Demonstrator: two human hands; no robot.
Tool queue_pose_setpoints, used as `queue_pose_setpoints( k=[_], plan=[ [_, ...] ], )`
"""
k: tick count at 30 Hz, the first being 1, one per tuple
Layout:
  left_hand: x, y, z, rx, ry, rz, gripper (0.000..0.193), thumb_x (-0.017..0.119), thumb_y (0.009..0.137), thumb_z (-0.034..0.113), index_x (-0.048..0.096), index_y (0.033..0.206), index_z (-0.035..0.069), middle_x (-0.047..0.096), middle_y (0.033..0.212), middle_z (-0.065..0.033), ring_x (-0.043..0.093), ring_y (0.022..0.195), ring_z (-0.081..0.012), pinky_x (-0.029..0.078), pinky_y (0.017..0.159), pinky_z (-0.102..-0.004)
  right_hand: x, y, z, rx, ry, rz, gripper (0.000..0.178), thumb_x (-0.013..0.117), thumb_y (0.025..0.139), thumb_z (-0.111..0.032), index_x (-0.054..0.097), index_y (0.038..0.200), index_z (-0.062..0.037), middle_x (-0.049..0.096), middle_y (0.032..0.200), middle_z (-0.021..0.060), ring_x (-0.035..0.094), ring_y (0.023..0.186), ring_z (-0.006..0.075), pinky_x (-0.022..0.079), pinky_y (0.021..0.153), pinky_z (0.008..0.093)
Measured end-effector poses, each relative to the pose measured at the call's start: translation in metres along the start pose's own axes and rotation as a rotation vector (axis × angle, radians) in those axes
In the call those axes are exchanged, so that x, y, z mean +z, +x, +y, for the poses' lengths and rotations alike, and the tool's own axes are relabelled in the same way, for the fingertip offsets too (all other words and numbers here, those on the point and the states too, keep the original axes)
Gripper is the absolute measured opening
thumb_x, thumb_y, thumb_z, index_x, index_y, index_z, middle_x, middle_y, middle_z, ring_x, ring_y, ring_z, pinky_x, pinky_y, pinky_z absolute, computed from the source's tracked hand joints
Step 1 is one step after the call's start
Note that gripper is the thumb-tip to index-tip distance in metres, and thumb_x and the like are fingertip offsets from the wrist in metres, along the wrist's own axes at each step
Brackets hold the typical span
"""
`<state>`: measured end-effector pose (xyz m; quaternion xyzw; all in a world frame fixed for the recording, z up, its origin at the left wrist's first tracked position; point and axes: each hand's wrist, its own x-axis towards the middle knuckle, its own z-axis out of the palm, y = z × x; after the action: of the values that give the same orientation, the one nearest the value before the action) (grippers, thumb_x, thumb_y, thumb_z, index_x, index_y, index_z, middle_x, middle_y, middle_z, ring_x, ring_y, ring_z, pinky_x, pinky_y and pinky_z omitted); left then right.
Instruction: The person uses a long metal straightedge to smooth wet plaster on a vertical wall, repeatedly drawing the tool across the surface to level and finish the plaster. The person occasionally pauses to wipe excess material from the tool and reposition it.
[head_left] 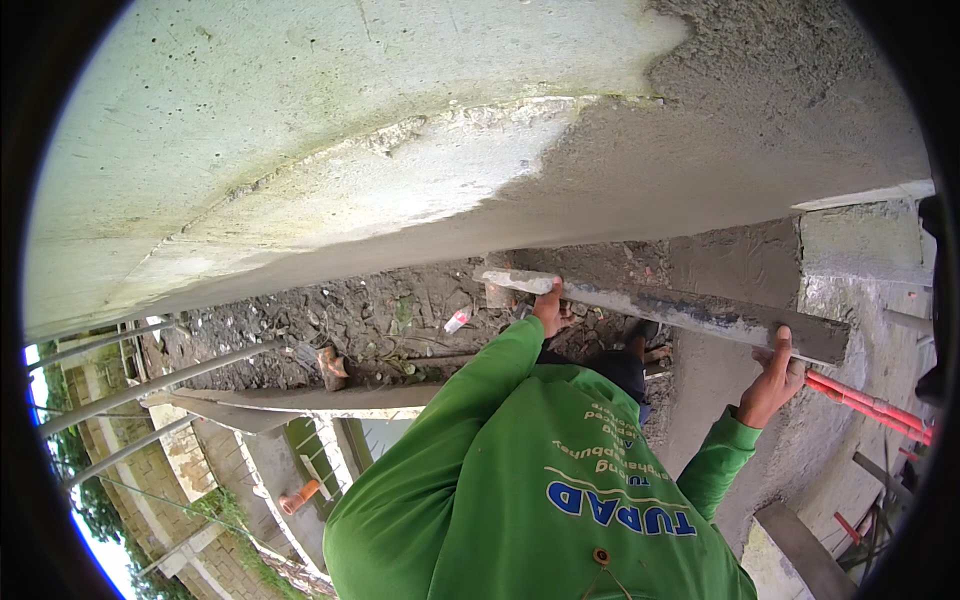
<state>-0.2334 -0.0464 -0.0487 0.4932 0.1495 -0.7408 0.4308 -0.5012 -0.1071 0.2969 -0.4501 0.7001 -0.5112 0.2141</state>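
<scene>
A long, flat straightedge (pixel 655 306), caked with grey mortar, lies crosswise in front of me below the wall. My left hand (pixel 550 308) grips it near its left end, fingers curled round the edge. Toward the other end my right hand (pixel 772 382) holds it, with the thumb up on the face and the fingers partly hidden beneath. Just beyond the bar rises a wall whose right part carries grey mortar (pixel 730 130). Its left part is a pale, bare surface (pixel 330 90) with a rough ridge across it.
Dirt with debris (pixel 380 310) runs along the wall's foot, with a red-and-white bottle (pixel 457 320) on it. Metal poles (pixel 160 387) stick out at the left. Red-orange pipes (pixel 870 402) lie right of my right hand. An orange pipe fitting (pixel 299 497) shows lower left.
</scene>
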Motion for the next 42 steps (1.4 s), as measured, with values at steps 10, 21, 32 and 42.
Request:
queue_pose_setpoints(
  k=[10,21,32,42],
  plan=[
    [-0.11,0.015,0.028,0.373,1.293,0.451,0.069,0.063,0.08,0.029,0.04,0.139,0.001,0.065,0.108,-0.026,0.064,0.1,-0.0398,0.051,0.086,-0.0469,0.024,-0.021,-0.019,-0.241,0.032,-0.076,0.021,0.067,0.09,-0.017,0.065,0.089,0.004,0.063,0.078,0.0026,0.049,0.066,0.0072,0.041,0.06,0.0234],
    [-0.26,-0.097,0.092,0.896,0.414,1.258,0.054,0.063,0.086,0.033,0.047,0.125,-0.002,0.064,0.113,-0.0215,0.062,0.107,-0.031,0.05,0.088,-0.0364,0.079,-0.01,0.048,-0.247,-0.12,-0.387,0.038,0.069,0.087,-0.026,0.064,0.095,0.0102,0.068,0.083,0.0121,0.057,0.067,0.0176,0.047,0.064,0.034],
    [-0.145,-0.239,0.241,0.779,0.646,1.792,0.07,0.05,0.08,0.018,0.029,0.143,-0.005,0.028,0.152,-0.0201,0.018,0.145,-0.0344,0.016,0.113,-0.0564,0.085,0.04,0.05,-0.363,-0.233,-0.368,0.054,0.065,0.089,-0.038,0.061,0.093,0.0153,0.062,0.085,0.0233,0.055,0.074,0.0326,0.044,0.073,0.0432],
    [-0.131,-0.251,0.254,0.425,0.891,1.817,0.069,0.051,0.084,0.028,0.034,0.14,-0.009,0.028,0.149,-0.0292,0.012,0.144,-0.0423,0.006,0.113,-0.06,0.101,0.068,0.071,-0.365,-0.247,-0.466,0.056,0.066,0.086,-0.04,0.058,0.09,0.015,0.062,0.086,0.0254,0.055,0.076,0.0347,0.043,0.075,0.0446]
  ],
)
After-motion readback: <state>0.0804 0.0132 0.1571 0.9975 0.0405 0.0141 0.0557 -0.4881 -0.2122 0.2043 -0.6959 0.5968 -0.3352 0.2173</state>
